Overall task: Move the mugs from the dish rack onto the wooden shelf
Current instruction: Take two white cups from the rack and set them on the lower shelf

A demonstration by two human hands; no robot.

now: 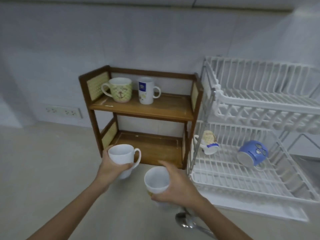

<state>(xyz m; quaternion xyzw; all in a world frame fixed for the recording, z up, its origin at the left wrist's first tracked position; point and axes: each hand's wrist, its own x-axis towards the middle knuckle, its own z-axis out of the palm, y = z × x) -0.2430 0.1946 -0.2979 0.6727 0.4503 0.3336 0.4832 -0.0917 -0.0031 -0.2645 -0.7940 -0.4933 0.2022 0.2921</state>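
Left hand (110,168) wraps a plain white mug (123,157) at lower centre, upright, mouth up, handle pointing right, just in front of the wooden shelf (143,108)'s bottom tier. Right hand (174,186) grips a second white mug (156,181), upright, mouth tilted toward camera. Dish rack (259,144) at right: blue mug (252,153) and patterned mug (208,142) lie tipped on the lower tier; two mugs stand on the shelf's top.

Glossy ceramic mugs (121,90), wood shelf (142,110), plastic rack (259,104)
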